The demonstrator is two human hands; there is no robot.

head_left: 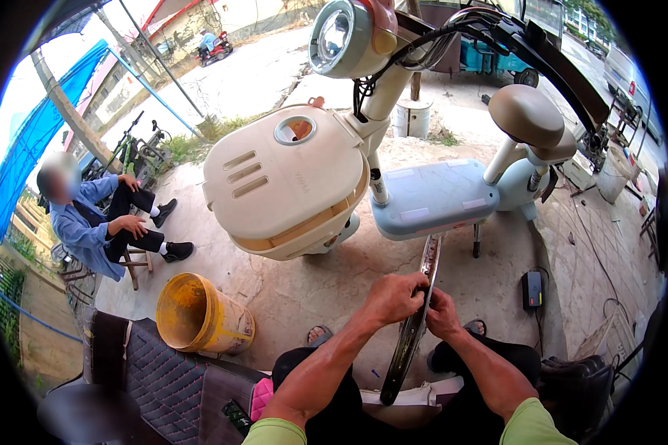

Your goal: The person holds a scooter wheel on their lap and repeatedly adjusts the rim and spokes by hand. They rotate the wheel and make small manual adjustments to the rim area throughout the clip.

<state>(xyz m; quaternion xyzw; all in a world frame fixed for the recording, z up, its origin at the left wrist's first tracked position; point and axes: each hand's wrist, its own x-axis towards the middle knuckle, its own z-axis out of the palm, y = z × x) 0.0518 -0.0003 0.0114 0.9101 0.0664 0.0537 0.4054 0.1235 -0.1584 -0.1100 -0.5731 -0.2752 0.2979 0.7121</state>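
The long dark strip (404,354), pointing toward one o'clock, looks stiff yet light, best gripped mid-length, where left hand (398,298) and right hand (443,314) pinch its edges.

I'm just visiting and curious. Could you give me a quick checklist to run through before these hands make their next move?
1. Left hand on the long narrow strip: ok, fingers at its edge.
2. Right hand on the strip: ok, at the opposite edge.
3. Strip's far end clear of the scooter's light-blue footboard: cannot tell; they overlap or nearly meet in this view.
4. Yellow bucket clear of both hands: ok, off to the left.
5. Black box clear of both hands: ok, on the ground to the right.
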